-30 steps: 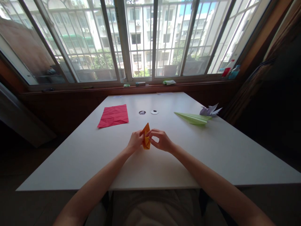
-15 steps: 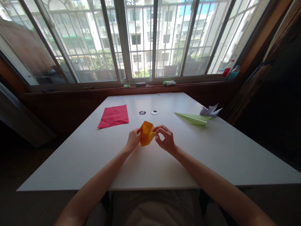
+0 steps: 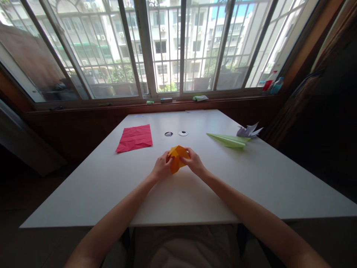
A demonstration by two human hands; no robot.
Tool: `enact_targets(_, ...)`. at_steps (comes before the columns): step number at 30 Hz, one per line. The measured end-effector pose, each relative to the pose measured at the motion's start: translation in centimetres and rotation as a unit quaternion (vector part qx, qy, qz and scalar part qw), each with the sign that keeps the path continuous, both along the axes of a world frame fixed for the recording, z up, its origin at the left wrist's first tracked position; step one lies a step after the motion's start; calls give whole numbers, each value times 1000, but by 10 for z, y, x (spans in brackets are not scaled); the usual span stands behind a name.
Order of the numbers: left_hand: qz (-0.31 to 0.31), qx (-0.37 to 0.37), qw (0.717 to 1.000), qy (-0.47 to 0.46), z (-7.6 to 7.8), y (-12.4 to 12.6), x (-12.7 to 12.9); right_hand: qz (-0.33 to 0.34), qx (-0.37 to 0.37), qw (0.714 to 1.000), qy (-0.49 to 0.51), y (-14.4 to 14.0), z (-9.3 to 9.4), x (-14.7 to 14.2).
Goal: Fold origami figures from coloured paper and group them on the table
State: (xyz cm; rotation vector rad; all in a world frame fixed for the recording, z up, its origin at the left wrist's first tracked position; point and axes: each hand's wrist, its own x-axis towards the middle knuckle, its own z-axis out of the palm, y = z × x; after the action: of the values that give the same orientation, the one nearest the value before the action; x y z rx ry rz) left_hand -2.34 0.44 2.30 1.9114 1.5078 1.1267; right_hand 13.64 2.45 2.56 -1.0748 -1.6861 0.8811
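Note:
A partly folded orange origami paper [image 3: 178, 152] is held up over the middle of the white table [image 3: 178, 201]. My left hand [image 3: 162, 165] is closed on its left side, with the thumb on the near face. On the right side my right hand [image 3: 194, 161] grips it too, thumb pressed against the paper. Some fingers of both hands are hidden behind the folds. A point of the paper hangs down between the hands.
A creased red paper sheet [image 3: 135, 138] lies at the left. Beyond my hands are two round table inserts, one dark [image 3: 169, 134], one white [image 3: 183, 133]. At the right are a green paper plane [image 3: 228, 140] and a folded lilac paper [image 3: 248, 131]. Barred windows stand behind.
My right hand has gone from pinching the paper's right corner to gripping its side with the thumb in front. The paper has turned and its folds sit differently. My left thumb now shows in front.

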Motion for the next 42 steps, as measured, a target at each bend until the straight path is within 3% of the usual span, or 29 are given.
enact_targets(5, -67, -27, 995, -72, 3, 2, 0, -22, -60, 995, 71, 11, -5, 7)
enact_targets(10, -81, -33, 994, -70, 2, 5, -1, -119, 23, 991, 52, 8, -2, 7)
enact_targets(17, -49, -4, 996, -73, 1, 3, -1, -71, 107, 991, 39, -7, 8, 1)
enact_targets(20, -44, 4, 997, -57, 3, 0, 0, -37, 56, 997, 41, -5, 9, 2)
enact_targets(25, -65, 23, 998, -3, 4, 0, 1, 92, -67, 991, 68, 1, 10, 6)
enact_targets(31, -81, 10, 995, -62, 2, 3, -1, 131, -164, 968, 136, -3, 17, 10)
enact_targets(35, -49, 23, 995, -88, 1, 4, -2, 140, -187, 961, 144, -6, 19, 11)
enact_targets(42, -62, 38, 996, -58, 0, 2, -3, 140, -164, 973, 84, -2, 15, 12)
